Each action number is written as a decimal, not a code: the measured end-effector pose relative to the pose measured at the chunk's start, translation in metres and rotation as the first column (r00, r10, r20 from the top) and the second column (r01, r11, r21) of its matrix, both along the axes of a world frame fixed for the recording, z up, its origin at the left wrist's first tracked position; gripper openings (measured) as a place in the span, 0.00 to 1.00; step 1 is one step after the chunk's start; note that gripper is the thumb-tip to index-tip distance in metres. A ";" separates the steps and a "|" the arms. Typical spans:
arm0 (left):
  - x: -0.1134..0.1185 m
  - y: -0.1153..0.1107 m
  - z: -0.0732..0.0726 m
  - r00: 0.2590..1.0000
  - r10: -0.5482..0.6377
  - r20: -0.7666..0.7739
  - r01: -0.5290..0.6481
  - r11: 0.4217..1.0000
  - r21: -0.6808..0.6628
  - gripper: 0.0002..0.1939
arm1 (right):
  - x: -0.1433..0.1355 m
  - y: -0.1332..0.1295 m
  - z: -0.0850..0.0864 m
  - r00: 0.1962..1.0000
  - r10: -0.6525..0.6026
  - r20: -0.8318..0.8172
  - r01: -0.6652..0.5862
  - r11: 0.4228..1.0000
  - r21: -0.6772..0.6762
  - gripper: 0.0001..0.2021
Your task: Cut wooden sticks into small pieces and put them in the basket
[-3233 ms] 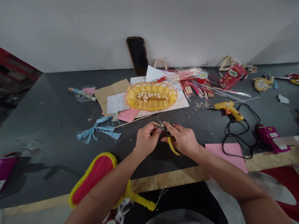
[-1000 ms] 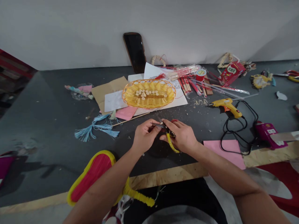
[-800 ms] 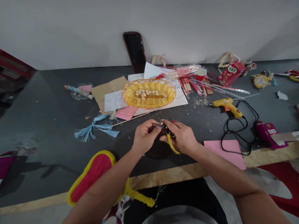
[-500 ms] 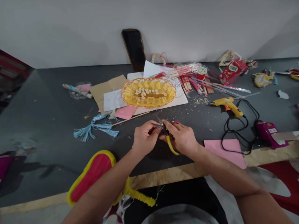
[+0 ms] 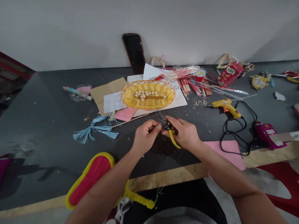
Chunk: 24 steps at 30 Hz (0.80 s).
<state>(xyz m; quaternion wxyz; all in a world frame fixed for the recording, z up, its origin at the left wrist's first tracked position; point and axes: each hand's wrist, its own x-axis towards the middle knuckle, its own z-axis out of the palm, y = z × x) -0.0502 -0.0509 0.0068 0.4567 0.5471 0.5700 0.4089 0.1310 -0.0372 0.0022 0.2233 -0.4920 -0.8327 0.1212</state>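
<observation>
My right hand [image 5: 185, 132] is closed around a pair of scissors with a yellow grip [image 5: 174, 140]; their blades are smeared by motion and point up and left. Close against the blades, the thumb and fingers of my left hand [image 5: 146, 133] are pinched together on something too small to make out. Just beyond both hands, a yellow woven basket [image 5: 148, 104] holds several small pale flower-like pieces [image 5: 146, 93]. A thin stick [image 5: 130, 120] lies between the basket and my left hand, beside a light blue tassel [image 5: 95, 129].
A yellow glue gun [image 5: 226, 107] with a black cord lies at right, near a purple box [image 5: 268, 135] and pink paper [image 5: 227, 152]. A phone [image 5: 134, 53] leans on the wall. A red and yellow paddle-shaped piece [image 5: 92, 177] lies under my left forearm at the table edge.
The scissor blades have shifted slightly away from my left fingertips and now look blurred. Both hands stay close together, and the left still pinches. The view has tilted a little.
</observation>
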 end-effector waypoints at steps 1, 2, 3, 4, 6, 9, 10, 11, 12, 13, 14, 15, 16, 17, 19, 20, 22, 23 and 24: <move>-0.001 0.001 -0.002 1.000 -0.003 0.008 0.003 1.000 -0.018 0.08 | 0.002 0.003 0.000 0.999 -0.034 -0.019 0.034 0.999 0.002 0.25; -0.002 0.002 -0.003 1.000 -0.002 0.018 0.002 0.999 -0.037 0.09 | 0.005 0.006 -0.001 0.997 -0.073 -0.037 0.073 0.997 0.003 0.26; -0.002 0.002 -0.004 0.999 0.005 0.033 -0.004 0.999 -0.053 0.09 | 0.009 0.010 -0.001 0.992 -0.116 -0.051 0.117 0.993 0.005 0.26; -0.003 0.003 -0.005 0.998 0.018 0.053 -0.014 0.998 -0.064 0.10 | 0.013 0.014 -0.001 0.985 -0.161 -0.059 0.162 0.987 0.008 0.26; -0.005 0.005 -0.007 0.994 0.043 0.104 -0.035 0.996 -0.076 0.12 | 0.022 0.022 -0.002 0.968 -0.247 -0.046 0.248 0.969 0.007 0.25; -0.008 0.008 -0.007 0.980 0.082 0.182 -0.067 0.994 -0.089 0.13 | 0.035 0.031 -0.004 0.931 -0.358 0.075 0.359 0.933 0.007 0.21; -0.009 0.009 -0.007 0.972 0.097 0.213 -0.078 0.993 -0.093 0.13 | 0.038 0.033 -0.004 0.918 -0.374 0.131 0.375 0.927 0.011 0.20; -0.010 0.011 -0.007 0.963 0.111 0.247 -0.089 0.991 -0.098 0.13 | 0.040 0.034 -0.003 0.908 -0.377 0.184 0.380 0.925 0.017 0.19; -0.011 0.012 -0.007 0.951 0.123 0.282 -0.098 0.990 -0.103 0.14 | 0.042 0.034 -0.003 0.900 -0.371 0.231 0.377 0.926 0.021 0.18; -0.013 0.014 -0.007 0.939 0.136 0.316 -0.106 0.988 -0.110 0.14 | 0.043 0.034 -0.002 0.895 -0.357 0.269 0.364 0.931 0.024 0.18; -0.014 0.015 -0.007 0.926 0.149 0.346 -0.114 0.986 -0.121 0.15 | 0.043 0.034 0.000 0.892 -0.338 0.301 0.347 0.937 0.025 0.18; -0.015 0.017 -0.008 0.914 0.166 0.371 -0.123 0.983 -0.136 0.15 | 0.044 0.034 0.002 0.889 -0.317 0.330 0.329 0.944 0.021 0.19; -0.016 0.018 -0.008 0.902 0.184 0.392 -0.132 0.979 -0.154 0.16 | 0.044 0.034 0.004 0.885 -0.294 0.360 0.312 0.950 0.010 0.20; -0.017 0.020 -0.008 0.889 0.202 0.412 -0.141 0.975 -0.174 0.16 | 0.045 0.035 0.007 0.879 -0.273 0.392 0.300 0.954 -0.008 0.20; -0.018 0.021 -0.007 0.865 0.228 0.448 -0.146 0.967 -0.209 0.17 | 0.048 0.038 0.013 0.864 -0.241 0.443 0.288 0.957 -0.042 0.20; -0.018 0.022 -0.006 0.855 0.236 0.462 -0.146 0.964 -0.222 0.18 | 0.049 0.042 0.017 0.865 -0.231 0.445 0.283 0.958 -0.052 0.19; -0.018 0.022 -0.006 0.841 0.242 0.484 -0.137 0.960 -0.242 0.18 | 0.051 0.055 0.023 0.902 -0.215 0.374 0.253 0.966 -0.056 0.16; -0.018 0.022 -0.006 0.836 0.239 0.494 -0.127 0.960 -0.249 0.18 | 0.051 0.064 0.026 0.933 -0.203 0.298 0.230 0.971 -0.061 0.15; -0.018 0.022 -0.006 0.831 0.233 0.505 -0.115 0.960 -0.254 0.18 | 0.049 0.074 0.028 0.958 -0.189 0.215 0.209 0.975 -0.077 0.15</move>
